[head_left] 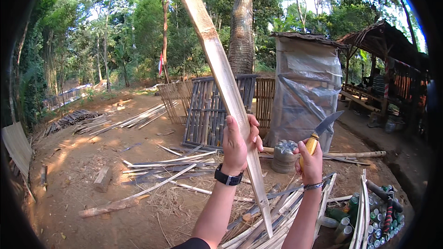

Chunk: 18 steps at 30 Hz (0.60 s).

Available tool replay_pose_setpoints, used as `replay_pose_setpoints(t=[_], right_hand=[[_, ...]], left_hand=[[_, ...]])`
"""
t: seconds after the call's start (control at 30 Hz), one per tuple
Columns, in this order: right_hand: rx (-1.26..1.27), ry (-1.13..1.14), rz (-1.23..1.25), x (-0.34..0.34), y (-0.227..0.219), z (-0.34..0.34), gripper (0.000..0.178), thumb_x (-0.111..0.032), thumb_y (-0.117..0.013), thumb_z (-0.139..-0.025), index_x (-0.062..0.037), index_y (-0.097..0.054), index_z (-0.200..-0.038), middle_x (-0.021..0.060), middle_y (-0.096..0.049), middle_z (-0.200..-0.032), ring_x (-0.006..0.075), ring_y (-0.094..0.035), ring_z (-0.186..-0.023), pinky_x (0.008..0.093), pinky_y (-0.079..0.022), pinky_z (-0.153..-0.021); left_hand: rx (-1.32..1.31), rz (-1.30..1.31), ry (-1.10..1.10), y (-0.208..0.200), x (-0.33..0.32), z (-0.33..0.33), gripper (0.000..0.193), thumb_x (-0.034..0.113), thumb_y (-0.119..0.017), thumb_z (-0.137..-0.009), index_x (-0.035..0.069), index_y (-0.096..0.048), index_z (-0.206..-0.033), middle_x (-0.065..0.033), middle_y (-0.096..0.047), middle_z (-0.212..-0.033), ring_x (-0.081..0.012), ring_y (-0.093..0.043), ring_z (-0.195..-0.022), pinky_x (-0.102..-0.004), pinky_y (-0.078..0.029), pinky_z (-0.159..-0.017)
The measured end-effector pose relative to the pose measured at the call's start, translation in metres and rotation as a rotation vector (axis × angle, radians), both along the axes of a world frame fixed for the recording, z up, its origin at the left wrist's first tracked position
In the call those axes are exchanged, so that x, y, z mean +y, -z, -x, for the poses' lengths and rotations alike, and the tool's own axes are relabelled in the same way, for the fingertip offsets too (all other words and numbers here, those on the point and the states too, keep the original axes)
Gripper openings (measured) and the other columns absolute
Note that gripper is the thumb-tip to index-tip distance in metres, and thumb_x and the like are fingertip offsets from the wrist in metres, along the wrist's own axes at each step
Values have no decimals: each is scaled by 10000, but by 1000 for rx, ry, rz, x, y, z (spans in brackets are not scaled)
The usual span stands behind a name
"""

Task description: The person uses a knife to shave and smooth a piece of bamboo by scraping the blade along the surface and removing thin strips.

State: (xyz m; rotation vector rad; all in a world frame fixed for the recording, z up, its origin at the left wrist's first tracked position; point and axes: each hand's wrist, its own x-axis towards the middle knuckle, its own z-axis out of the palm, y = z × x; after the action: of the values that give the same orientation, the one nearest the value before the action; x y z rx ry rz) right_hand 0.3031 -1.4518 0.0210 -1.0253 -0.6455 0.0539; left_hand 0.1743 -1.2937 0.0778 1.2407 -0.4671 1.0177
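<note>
My left hand (237, 143) is wrapped round a long split bamboo strip (226, 83), its pale inner side facing me. The strip slants from the top of the view down to a pointed lower end above the pile of slats. To its right, my right hand (310, 162) grips a knife (323, 127) by its yellowish handle. The broad grey blade points up and to the right, apart from the strip. A dark watch sits on my left wrist and a bracelet on my right.
Split bamboo slats (286, 212) lie below my hands, with more on the ground at left. Bottles (378, 221) are stacked at lower right. Ahead stand a bamboo rack (207, 110), a plastic-wrapped booth (307, 83) and a tree trunk (242, 27). A person (377, 83) is under the roofed shelter.
</note>
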Motion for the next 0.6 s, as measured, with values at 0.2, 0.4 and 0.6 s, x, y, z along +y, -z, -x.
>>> replay_pose_setpoints(t=[0.2, 0.4, 0.6], right_hand=[[-73, 61, 46, -13, -4, 5, 320, -170, -681, -874, -70, -415, -1021, 60, -585, -728, 77, -437, -343, 212, -310, -279], [-95, 105, 106, -9, -10, 17, 311, -171, -672, -880, -65, -413, -1015, 59, -573, -746, 72, -434, -352, 210, -312, -285], [-110, 36, 122, 9, -5, 24, 362, -137, -710, -843, -52, -409, -1024, 35, -537, -735, 64, -435, -367, 208, -323, -288]], left_hand=[[-217, 240, -143, 12, 14, -7, 659, 682, -238, -931, 66, -473, -941, -6, -417, -584, -154, -485, -461, -268, -441, -438], [-289, 349, -201, 37, 29, -36, 684, 699, -218, -921, 58, -456, -949, -17, -436, -625, -161, -496, -499, -283, -467, -474], [-258, 344, -219, 58, 20, -53, 689, 679, -215, -933, 31, -447, -947, -34, -442, -649, -165, -494, -505, -282, -460, -481]])
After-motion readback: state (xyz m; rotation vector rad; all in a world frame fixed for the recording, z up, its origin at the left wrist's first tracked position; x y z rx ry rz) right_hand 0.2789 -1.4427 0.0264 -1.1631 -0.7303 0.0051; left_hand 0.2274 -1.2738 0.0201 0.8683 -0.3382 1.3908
